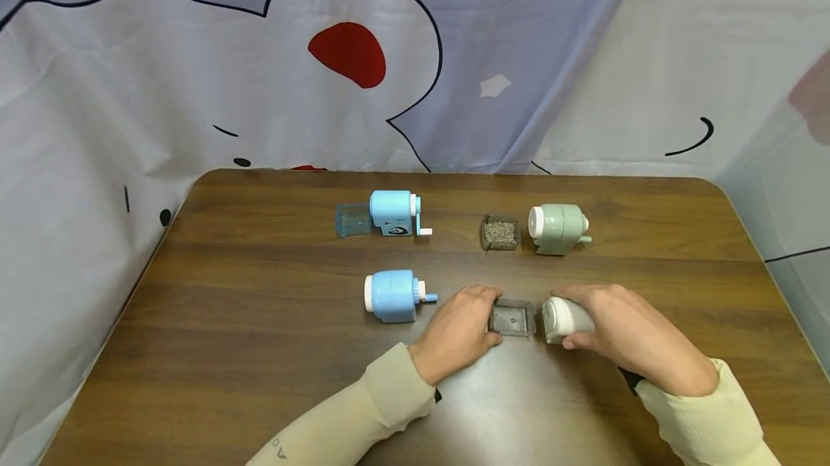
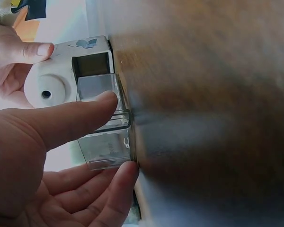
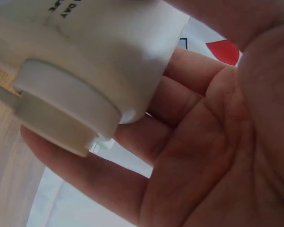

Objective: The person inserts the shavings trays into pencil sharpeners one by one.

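My right hand [image 1: 619, 322] grips a white crank pencil sharpener [image 1: 565, 318] from its far side, with its round front facing left. In the right wrist view, my palm and fingers curve around the sharpener [image 3: 99, 52]. My left hand [image 1: 462, 325] holds a clear grey shavings drawer [image 1: 512, 318] between thumb and fingers, just left of the white sharpener. The left wrist view shows the drawer [image 2: 106, 149] in front of the dark slot [image 2: 92, 65] in the sharpener's face. No shavings show in this drawer.
Behind stand a green sharpener [image 1: 560, 227] and its drawer [image 1: 500, 233] full of shavings. A light blue sharpener [image 1: 392, 212] has its blue drawer [image 1: 353, 220] at its left. Another blue sharpener [image 1: 393, 296] stands near my left hand. A printed curtain [image 1: 259, 91] hangs behind the wooden table [image 1: 259, 379].
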{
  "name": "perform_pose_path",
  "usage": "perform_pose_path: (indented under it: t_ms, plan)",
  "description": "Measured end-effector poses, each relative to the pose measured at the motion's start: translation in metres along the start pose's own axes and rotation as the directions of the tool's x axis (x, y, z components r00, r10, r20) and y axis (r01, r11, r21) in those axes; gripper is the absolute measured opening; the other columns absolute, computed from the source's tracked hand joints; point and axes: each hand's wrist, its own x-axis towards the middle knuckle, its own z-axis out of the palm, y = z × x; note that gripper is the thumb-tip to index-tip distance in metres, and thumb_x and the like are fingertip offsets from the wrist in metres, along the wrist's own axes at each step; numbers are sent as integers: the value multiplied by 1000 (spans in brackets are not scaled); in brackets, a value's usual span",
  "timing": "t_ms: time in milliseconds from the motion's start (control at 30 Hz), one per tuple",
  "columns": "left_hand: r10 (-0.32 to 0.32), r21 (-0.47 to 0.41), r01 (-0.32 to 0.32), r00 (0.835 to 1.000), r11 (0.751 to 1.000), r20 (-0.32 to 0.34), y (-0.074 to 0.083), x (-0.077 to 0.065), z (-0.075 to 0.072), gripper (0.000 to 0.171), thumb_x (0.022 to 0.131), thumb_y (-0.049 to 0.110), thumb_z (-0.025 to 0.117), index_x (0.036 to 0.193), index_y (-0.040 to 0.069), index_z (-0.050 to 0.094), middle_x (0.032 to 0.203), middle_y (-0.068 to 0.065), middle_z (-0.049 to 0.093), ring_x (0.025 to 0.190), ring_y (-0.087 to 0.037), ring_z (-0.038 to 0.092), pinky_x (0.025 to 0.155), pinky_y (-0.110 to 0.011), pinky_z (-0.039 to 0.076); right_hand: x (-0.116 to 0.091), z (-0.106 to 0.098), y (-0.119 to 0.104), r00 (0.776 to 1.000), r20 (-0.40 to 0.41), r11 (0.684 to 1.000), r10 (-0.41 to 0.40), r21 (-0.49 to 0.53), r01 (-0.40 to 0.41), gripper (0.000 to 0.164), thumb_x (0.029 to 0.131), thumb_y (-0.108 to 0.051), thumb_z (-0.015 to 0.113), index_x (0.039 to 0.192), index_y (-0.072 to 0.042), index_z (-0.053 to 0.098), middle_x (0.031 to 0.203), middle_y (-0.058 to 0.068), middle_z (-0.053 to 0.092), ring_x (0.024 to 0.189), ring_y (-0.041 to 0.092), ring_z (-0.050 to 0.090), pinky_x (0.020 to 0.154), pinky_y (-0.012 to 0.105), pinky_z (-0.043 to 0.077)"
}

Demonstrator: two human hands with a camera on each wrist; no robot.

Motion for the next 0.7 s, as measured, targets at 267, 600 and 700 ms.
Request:
perform_pose_path:
  t_ms: [267,600,700]
  plan:
    - [17,-20,-17,1000,1000,-18,1,0,1,61,71,30,81,121,2,58,112,-8,64,102,-19,59,91,-28,46,1,0,0,1000,15,1000,16,17,-16,56,63,-22,84,112,-4,64,89,-1,67,74,12,59,65,36,50]
    - [27,-20,-27,999,999,-19,4,4,1,62,70,32,81,121,4,59,114,-6,64,104,-17,58,90,-26,46,0,0,0,1000,5,1000,3,28,-3,49,63,-22,83,107,-11,66,78,-10,63,67,5,54,60,31,49]
    - [33,-16,-34,999,999,-17,6,5,1,61,69,31,82,120,5,60,112,-5,65,102,-15,59,88,-25,47,0,-1,1,1000,6,1000,1,30,-1,47,63,-22,83,106,-12,66,76,-11,61,66,4,54,59,31,48]
